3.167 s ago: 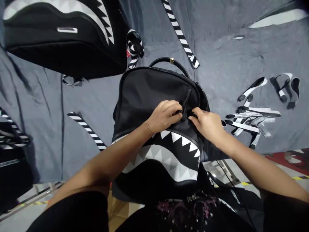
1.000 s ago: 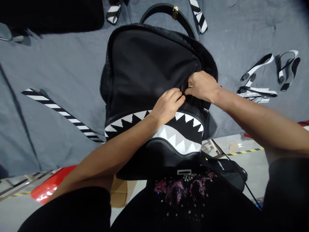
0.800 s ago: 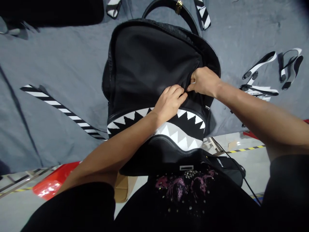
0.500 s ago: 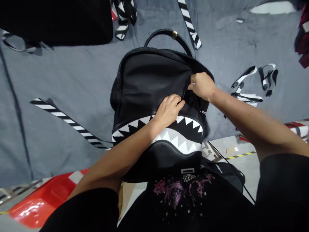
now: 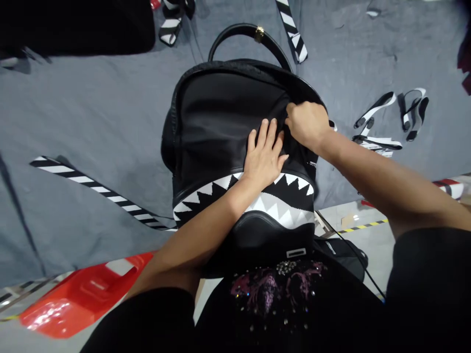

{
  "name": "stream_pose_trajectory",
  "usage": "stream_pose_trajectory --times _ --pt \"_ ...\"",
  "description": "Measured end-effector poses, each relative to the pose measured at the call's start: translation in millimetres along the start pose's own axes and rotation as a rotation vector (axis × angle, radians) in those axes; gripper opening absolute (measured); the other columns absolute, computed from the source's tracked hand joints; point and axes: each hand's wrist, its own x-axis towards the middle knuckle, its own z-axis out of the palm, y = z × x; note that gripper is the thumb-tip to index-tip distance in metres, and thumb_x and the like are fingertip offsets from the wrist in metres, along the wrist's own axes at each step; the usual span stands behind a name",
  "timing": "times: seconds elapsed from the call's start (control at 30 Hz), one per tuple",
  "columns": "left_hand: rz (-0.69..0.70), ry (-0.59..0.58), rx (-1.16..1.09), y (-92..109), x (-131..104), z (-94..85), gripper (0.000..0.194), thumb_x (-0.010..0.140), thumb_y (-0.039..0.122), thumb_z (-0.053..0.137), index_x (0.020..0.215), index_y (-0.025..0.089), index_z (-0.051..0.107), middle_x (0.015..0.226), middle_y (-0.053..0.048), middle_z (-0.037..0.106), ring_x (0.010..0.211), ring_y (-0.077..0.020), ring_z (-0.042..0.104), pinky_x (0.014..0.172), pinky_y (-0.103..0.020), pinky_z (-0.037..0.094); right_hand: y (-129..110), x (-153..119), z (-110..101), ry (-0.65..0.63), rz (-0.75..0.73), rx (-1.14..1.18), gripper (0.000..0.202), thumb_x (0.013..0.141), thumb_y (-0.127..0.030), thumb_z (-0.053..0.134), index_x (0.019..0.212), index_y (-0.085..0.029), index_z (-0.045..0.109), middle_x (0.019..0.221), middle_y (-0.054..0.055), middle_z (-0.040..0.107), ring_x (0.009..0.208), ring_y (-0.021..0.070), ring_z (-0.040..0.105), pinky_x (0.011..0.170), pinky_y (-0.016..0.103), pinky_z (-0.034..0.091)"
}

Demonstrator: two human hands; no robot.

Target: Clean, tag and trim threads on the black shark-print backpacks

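A black backpack [image 5: 217, 117] with a white and grey shark-teeth band lies flat on a grey cloth-covered table [image 5: 91, 113], its carry handle [image 5: 250, 34] pointing away from me. My left hand [image 5: 264, 154] rests flat on the bag's front panel, fingers spread, just above the teeth. My right hand [image 5: 307, 122] is closed on the fabric near the bag's upper right edge, pinching something small that its fingers hide. The two hands almost touch.
A black-and-white striped strap [image 5: 99, 193] lies on the cloth at left, another [image 5: 292, 34] beyond the handle. Several black and white straps [image 5: 382, 127] lie at right. A second black bag [image 5: 73, 24] sits at top left. Red plastic [image 5: 84, 294] shows below the table edge.
My left hand has opened from a pinch and now lies flat on the panel. My right hand has moved up along the bag's right side, still pinching.
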Motion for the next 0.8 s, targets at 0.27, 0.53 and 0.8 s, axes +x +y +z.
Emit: stream_pose_trajectory --times 0.27,0.53,0.8 --pt "-0.034 -0.099 0.064 1 3 -1.5 0.056 0.093 0.037 0.046 0.142 0.013 0.042 0.156 -0.017 0.029 0.146 -0.0342 0.02 0.116 -0.054 0.017 -8 18 -14 0.007 0.046 -0.045 0.027 0.092 -0.011 0.043 0.105 -0.005 0.066 0.102 0.017 0.07 0.094 0.027 0.067 0.08 0.034 0.05" --pt "-0.063 -0.108 0.094 2 2 -8.1 0.065 0.094 0.041 0.043 0.15 0.011 0.028 0.16 -0.014 0.017 0.148 -0.0298 0.014 0.117 -0.047 0.016 15 -29 -19 0.119 0.039 -0.056 0.032 0.099 -0.029 0.035 0.105 -0.013 0.062 0.092 0.013 0.069 0.076 0.0232 0.063 0.063 0.031 0.04" --pt "-0.053 -0.04 0.015 2 5 -8.2 0.061 0.093 0.037 0.047 0.148 0.013 0.032 0.157 -0.017 0.026 0.147 -0.0299 0.021 0.116 -0.047 0.023 18 -79 11 0.256 -0.317 -0.054 0.027 0.096 -0.015 0.039 0.1 -0.012 0.066 0.1 0.014 0.069 0.088 0.0237 0.059 0.082 0.038 0.042"
